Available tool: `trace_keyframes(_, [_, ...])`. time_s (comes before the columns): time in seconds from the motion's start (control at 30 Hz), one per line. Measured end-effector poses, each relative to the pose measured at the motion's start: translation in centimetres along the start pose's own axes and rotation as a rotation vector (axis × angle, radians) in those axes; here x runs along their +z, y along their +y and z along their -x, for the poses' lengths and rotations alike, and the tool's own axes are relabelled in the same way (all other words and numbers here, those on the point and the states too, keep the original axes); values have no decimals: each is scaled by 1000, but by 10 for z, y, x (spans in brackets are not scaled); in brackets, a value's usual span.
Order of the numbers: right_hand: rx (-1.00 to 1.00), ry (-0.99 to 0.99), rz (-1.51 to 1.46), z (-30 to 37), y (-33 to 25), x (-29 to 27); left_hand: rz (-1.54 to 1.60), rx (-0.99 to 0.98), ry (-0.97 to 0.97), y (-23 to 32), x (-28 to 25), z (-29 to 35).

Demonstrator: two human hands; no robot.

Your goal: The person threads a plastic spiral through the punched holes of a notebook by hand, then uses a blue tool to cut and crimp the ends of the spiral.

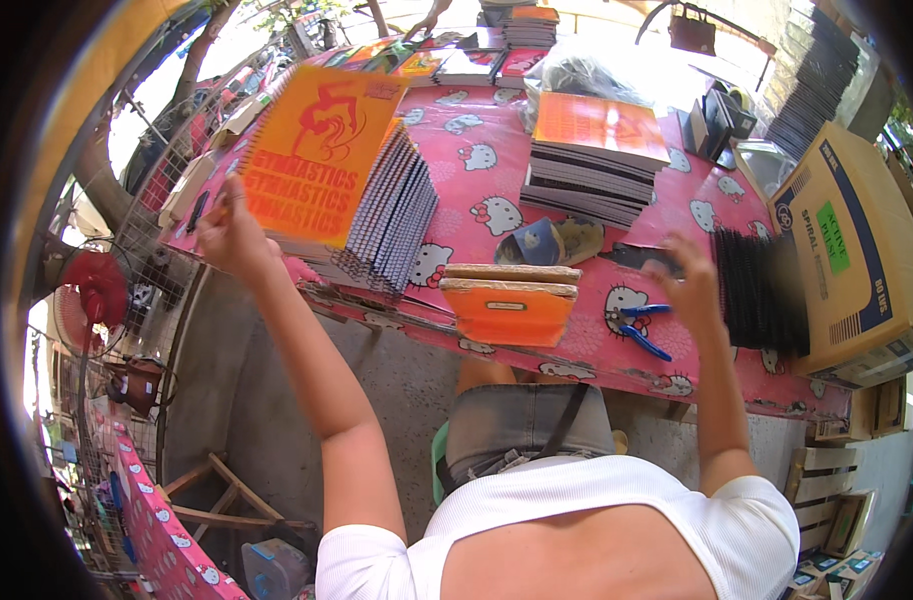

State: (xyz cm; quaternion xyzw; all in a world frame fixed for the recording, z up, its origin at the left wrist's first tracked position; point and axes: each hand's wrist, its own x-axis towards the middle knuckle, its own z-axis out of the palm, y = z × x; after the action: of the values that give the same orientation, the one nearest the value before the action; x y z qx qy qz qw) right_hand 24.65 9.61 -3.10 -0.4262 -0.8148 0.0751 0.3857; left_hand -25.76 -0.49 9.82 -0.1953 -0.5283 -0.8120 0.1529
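Observation:
At the left of the table, my left hand [235, 235] is closed on the lower left corner of an orange spiral notebook [317, 150]. This notebook tops a tall stack of spiral notebooks [392, 215]. My right hand [689, 280] hovers over the table's right side, its fingers apart and slightly blurred, with nothing visible in them. Just below it lie blue-handled pliers [645, 330]. Black spiral coils [757, 290] lie in a bundle to its right. Between my hands stands an orange block with a cardboard-like top [512, 308], close to the front edge.
A second stack with an orange top cover [597, 150] stands farther back. Before it sits a small patterned roundish item [547, 242]. A cardboard box [847, 260] is at the right. The pink tablecloth [492, 150] has a cartoon print. A red fan [92, 285] is at the left.

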Motion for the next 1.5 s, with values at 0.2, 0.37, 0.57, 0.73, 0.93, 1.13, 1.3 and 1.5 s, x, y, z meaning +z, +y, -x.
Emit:
trace_keyframes(0.2, [112, 375, 59, -144, 102, 2, -452, -54, -109, -86, -8, -25])
trace_keyframes(0.37, [906, -231, -37, -199, 102, 16, 51, -150, -85, -101, -12, -15])
trace_keyframes(0.57, [506, 31, 343, -192, 117, -6, -235, -21, -73, -53, -2, 4])
trace_keyframes(0.73, [132, 446, -286, -102, -18, -11, 199, 179, -467, 61, -14, 118])
trace_keyframes(0.93, [67, 187, -1088, -21, -94, 24, 252, -342, -1038, 56, -7, 182])
trace_keyframes(1.13, [143, 8, -972, 16, -62, 65, 8, -203, -1126, 27, -14, 187])
trace_keyframes(1.3, [213, -204, -545, 43, -44, 66, 233, -463, -894, 6, -29, 208])
trace_keyframes(1.5, [18, -65, -681, 57, -93, 67, 97, -646, -897, -41, -53, 231])
